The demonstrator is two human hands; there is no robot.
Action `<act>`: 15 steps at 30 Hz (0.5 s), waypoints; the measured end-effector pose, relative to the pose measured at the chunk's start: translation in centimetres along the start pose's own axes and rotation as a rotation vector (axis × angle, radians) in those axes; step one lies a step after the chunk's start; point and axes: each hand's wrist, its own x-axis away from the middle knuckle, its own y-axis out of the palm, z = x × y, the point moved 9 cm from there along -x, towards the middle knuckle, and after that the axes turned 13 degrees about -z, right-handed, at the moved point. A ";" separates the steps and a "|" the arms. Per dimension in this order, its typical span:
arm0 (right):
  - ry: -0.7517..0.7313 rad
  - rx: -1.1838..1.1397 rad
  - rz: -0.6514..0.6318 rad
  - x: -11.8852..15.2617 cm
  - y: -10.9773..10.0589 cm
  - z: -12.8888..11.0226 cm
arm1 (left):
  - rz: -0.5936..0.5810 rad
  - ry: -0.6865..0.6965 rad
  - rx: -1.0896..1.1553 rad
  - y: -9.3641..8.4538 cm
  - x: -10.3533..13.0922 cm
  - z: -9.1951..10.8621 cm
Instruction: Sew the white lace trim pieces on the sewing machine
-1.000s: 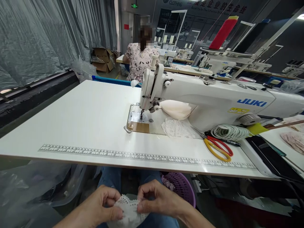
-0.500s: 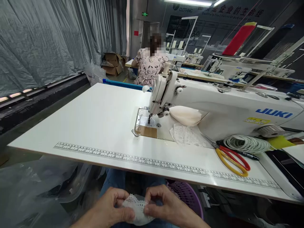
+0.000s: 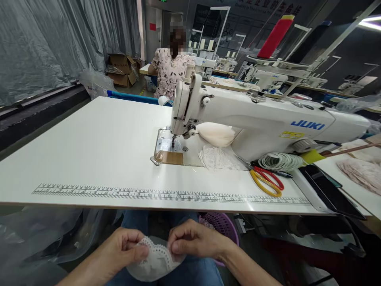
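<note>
Over my lap, a white piece of fabric with a scalloped lace edge [image 3: 154, 264] is stretched between both hands. My left hand [image 3: 126, 248] pinches its left side between thumb and fingers. On the right side, my right hand [image 3: 189, 242] is closed on the same piece, its fingertips partly hiding the edge. Both hands are below the front edge of the white sewing table [image 3: 89, 159]. A sewing machine [image 3: 253, 115] stands on the table, and beside its needle area lie white lace pieces [image 3: 217, 158] and a cream padded piece [image 3: 216, 134].
Scissors with red and yellow handles [image 3: 266, 182] lie at the right, by a coil of white cord [image 3: 279, 162] and a dark tablet-like device [image 3: 330, 192]. A purple basket [image 3: 229, 228] stands under the table. Another person [image 3: 172, 71] sits ahead, facing away.
My view has turned right, so the table and machine appear shifted left. The hands have spread a little, and more of the lace edge and fabric shows between them.
</note>
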 end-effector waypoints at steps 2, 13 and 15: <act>-0.006 -0.012 -0.016 -0.1 0.1 0.0 | -0.007 -0.014 0.001 0.0 0.1 0.2; 0.018 -0.102 0.007 -0.4 -0.4 1.0 | -0.026 -0.022 0.153 0.4 0.2 0.4; 0.008 -0.112 -0.014 -0.3 -0.1 0.7 | -0.014 -0.021 0.127 0.2 0.1 0.4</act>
